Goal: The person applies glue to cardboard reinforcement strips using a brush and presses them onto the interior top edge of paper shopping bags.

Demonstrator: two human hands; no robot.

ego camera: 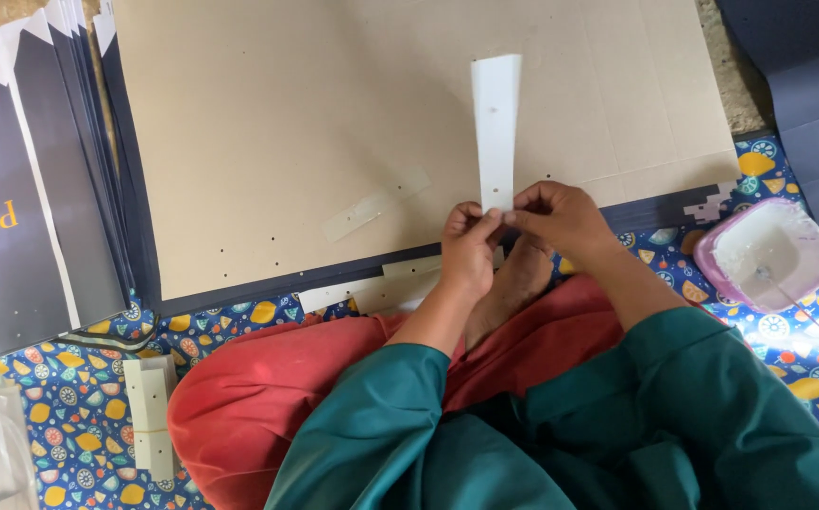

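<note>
Head view: both hands [513, 231] pinching upright white strip [496, 127] (lower end).

It looked like a home workshop on the floor: the person sat cross-legged on a fruit-patterned mat [79, 397], with a cardboard sheet [334, 123], a stack of dark printed sheets [41, 189], a bundle of white strips [150, 416] and a pink tub [768, 255] around.

Ahead of the fingers [496, 218] the brown cardboard sheet [268, 123] lay flat and open, with lots of room. A pink tub [767, 255] sat off to their right. A stack of dark sheets [32, 189] blocked the far left.
</note>
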